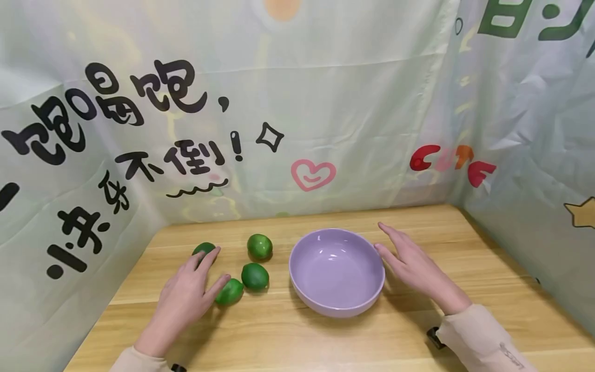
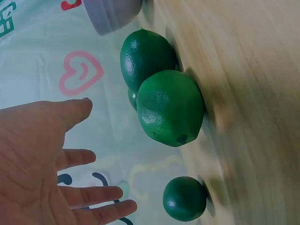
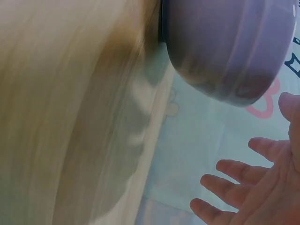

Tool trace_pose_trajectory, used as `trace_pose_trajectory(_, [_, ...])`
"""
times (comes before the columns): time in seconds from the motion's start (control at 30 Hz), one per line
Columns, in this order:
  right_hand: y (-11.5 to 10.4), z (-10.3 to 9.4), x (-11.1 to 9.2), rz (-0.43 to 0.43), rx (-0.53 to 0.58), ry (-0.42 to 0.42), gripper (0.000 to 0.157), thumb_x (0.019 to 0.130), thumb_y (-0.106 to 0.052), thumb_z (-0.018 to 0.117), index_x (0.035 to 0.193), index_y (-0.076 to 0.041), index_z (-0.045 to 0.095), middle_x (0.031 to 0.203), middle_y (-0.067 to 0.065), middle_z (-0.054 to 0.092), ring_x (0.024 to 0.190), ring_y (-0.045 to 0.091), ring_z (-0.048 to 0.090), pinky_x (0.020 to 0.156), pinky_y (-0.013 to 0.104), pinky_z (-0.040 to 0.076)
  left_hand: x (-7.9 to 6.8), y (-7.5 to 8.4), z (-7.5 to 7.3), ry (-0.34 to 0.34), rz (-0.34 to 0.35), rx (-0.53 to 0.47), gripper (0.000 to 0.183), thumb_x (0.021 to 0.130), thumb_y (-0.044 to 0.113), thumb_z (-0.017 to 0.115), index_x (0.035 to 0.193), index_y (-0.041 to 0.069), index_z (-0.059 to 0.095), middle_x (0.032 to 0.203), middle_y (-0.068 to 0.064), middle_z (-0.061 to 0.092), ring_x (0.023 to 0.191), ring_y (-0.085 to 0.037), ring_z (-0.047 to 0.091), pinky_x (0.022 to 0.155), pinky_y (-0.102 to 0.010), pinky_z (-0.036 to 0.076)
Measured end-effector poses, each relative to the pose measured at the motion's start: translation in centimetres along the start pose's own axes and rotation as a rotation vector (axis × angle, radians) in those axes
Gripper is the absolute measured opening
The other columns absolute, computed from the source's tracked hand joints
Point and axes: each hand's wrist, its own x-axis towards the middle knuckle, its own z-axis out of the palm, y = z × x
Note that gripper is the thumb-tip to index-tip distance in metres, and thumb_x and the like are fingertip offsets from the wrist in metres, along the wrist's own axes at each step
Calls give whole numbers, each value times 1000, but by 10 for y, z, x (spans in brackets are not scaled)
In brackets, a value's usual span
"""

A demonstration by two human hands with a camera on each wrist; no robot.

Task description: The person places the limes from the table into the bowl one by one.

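Note:
Several green limes sit on the table left of a round lilac bowl. In the head view my left hand hovers over the left side of the limes, fingers spread and holding nothing. Its fingers partly cover the far-left lime, and its thumb overlaps the nearest lime. Beyond that are a middle lime and a back lime. The left wrist view shows the palm apart from a large lime. My right hand is beside the bowl's right rim, fingers extended, with nothing in it.
The wooden table is enclosed by pale printed cloth at the back and sides. Inside, the bowl shows only its smooth lilac surface. A dark strap piece shows at my right sleeve.

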Motion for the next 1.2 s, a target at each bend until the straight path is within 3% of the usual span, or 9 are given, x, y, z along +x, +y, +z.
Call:
trace_pose_trajectory(0.4, [-2,13,10,-17,42,-25,66,114,-37,51,165,1,34,166,31,41,151,56,40,118,75,35,-3,-1,2,2,-5,-14,70,104,49,68,163,20,45,158,-28,51,135,-56,57,93,-77,52])
trace_pose_trajectory(0.67, [-4,20,16,21,113,-69,67,116,-41,43,166,1,32,169,29,36,155,56,34,121,74,31,-7,-3,3,-7,-56,-18,69,105,57,63,162,20,47,155,-25,55,132,-54,60,94,-73,53])
trace_pose_trajectory(0.93, [-4,23,21,52,227,-132,69,117,-43,40,168,1,26,165,34,40,150,56,43,120,71,35,-8,-2,6,10,-31,-11,68,104,49,68,161,18,49,150,-27,58,129,-53,63,93,-72,54])
trace_pose_trajectory(1.2, [-5,28,25,88,309,-166,65,117,-41,39,167,0,29,159,35,47,148,54,47,119,70,38,-9,-2,10,18,-10,-7,65,102,46,72,158,17,53,146,-27,61,125,-51,65,88,-69,57])
